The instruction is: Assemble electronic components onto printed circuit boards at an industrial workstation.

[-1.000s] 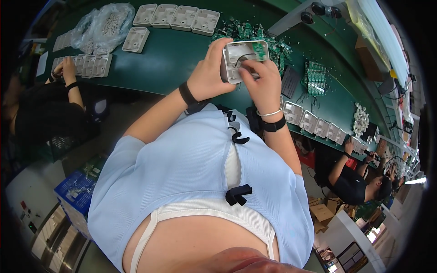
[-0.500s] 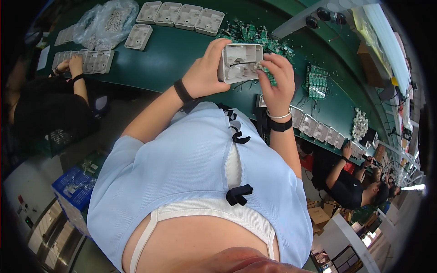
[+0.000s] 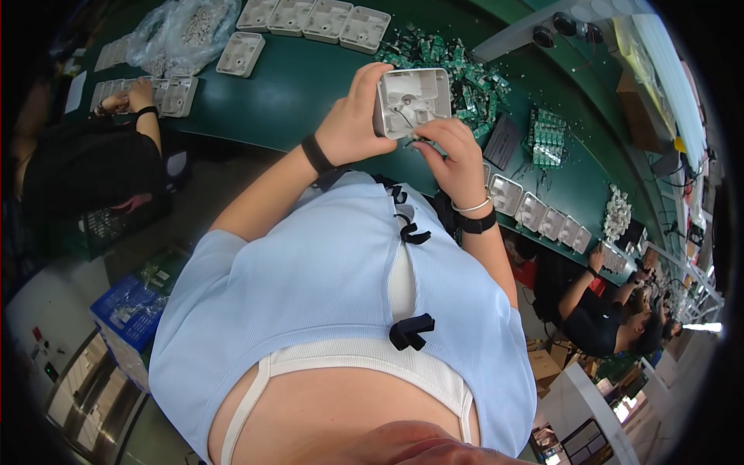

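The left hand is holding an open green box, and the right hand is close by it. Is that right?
Not quite: the open box is white, not green, as the head view shows. The left hand does hold it, and the right hand is close by it.

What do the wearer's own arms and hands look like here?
Short light-blue sleeves leave both forearms bare. The ungloved left hand has a wide black wristband; the ungloved right hand has a black band plus a thin pale bangle.
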